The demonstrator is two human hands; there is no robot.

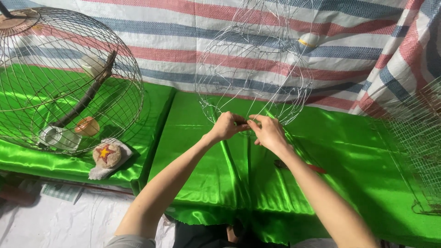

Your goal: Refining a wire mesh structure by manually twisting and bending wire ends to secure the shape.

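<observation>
Pinching the bottom rim of a half-built wire frame [253, 69], the left hand [226, 126] and right hand [268, 132] meet fingertip to fingertip, fingers pressed shut on the thin wire — likely to steady it at its lowest ring. Above the grip, the frame rises upright, long axis vertical, its narrow neck pointing up over the green satin cloth [202, 183]; a finished round cage [64, 78] sits well off to the left.

Open green table [206, 179] lies near its front edge. The unfinished wire frame [252, 69] blocks the back edge, a domed wire cage [69, 78] the left, wire mesh [420, 147] the right.
</observation>
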